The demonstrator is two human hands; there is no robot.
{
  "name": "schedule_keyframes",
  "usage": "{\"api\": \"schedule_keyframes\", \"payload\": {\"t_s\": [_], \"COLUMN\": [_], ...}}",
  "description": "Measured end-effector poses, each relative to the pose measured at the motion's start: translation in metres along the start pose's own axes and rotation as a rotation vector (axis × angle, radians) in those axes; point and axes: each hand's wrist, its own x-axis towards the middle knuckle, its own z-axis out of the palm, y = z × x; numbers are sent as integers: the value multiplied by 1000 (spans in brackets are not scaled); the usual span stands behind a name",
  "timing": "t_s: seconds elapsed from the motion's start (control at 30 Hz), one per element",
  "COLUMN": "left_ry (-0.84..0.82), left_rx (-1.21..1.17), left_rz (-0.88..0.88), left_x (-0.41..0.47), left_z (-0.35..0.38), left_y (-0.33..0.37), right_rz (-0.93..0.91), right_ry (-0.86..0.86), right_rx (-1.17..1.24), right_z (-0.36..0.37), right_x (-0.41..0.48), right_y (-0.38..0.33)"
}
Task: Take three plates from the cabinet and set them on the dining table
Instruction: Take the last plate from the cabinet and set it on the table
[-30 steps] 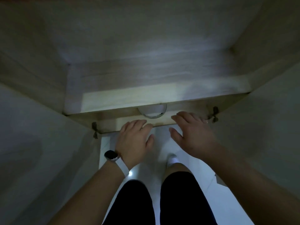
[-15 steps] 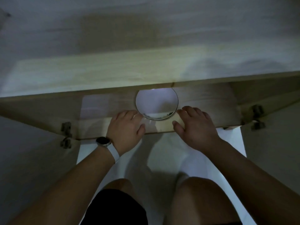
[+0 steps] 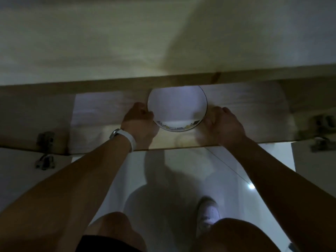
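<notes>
1. Over the last second the view has dropped closer to the lower shelf of the cabinet, and much more of the plate shows; a second ago only a sliver of its rim peeked out from under the upper board.
2. Both hands have moved inward from resting flat at the shelf edge to the sides of the plate. Judging from this, the reach is over and the first pick-up is beginning.
3. The left hand, with a watch on its wrist, curls at the plate's left rim, thumb over the edge. It looks closed on the rim.
4. The right hand sits just beside the right rim, fingers bent down to the shelf. Whether it is gripping or only touching, I cannot tell; motion blur hides the fingertips.
5. The plate lies flat on the shelf between the two hands, its far part tucked under the upper board.
6. Whether more plates are stacked beneath it cannot be seen. Nothing has reached the table, so the task is at an early stage.
</notes>
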Motion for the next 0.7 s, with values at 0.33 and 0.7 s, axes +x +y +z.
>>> {"api": "schedule_keyframes", "payload": {"t_s": [0.33, 0.7], "left_ry": [-8, 21], "left_rx": [-145, -361], "left_rz": [20, -21], "left_x": [42, 26], "left_z": [18, 32], "left_y": [-16, -20], "right_rz": [148, 234], "right_ry": [-39, -66], "right_rx": [479, 756], "right_z": [25, 25], "right_x": [37, 21], "right_y": [-4, -9]}}
